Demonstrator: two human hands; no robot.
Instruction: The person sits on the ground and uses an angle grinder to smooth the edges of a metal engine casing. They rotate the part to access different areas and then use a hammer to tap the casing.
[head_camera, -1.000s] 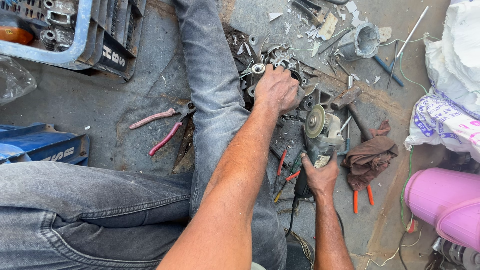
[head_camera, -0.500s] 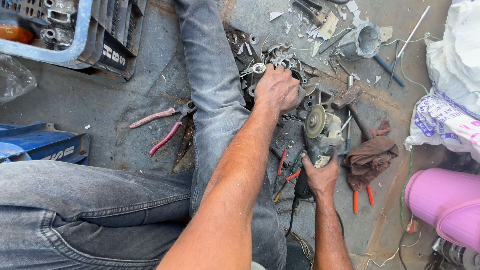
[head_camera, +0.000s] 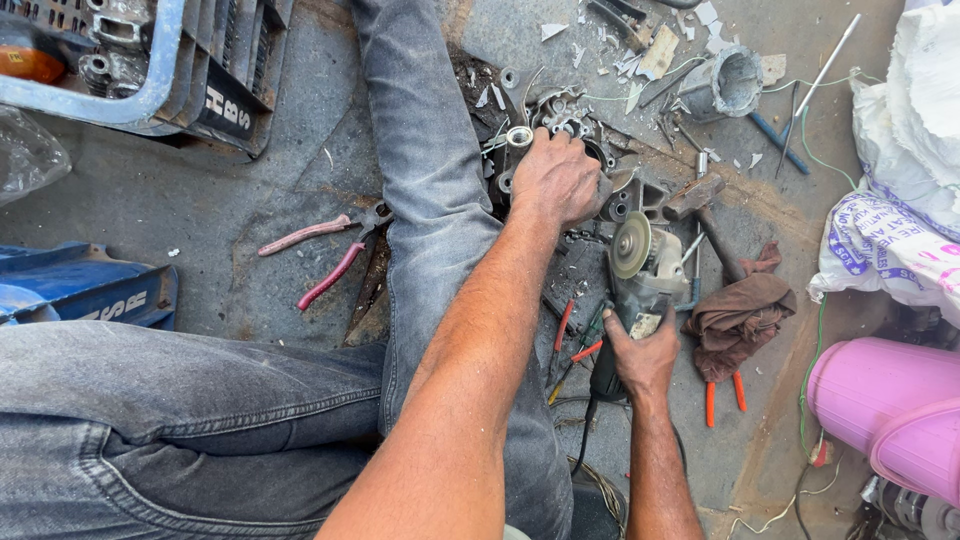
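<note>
One angle grinder (head_camera: 640, 275), on the ground beside the right knee, body clasped in closed right hand (head_camera: 643, 358). One metal engine casing (head_camera: 560, 125), left hand (head_camera: 556, 180) pressed closed over it. Two pink-handled pliers (head_camera: 325, 255). One brown rag (head_camera: 742, 310). One hammer (head_camera: 700, 200).

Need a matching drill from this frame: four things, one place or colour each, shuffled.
Things:
1. pliers
2. angle grinder
3. brown rag
4. bucket

Descriptions:
A. pink, at the right edge
B. crumpled on the floor right of the grinder
C. held by the right hand
D. pink handles, lying left of the outstretched leg

Pairs: 1-D, 2-C, 3-B, 4-A
</note>
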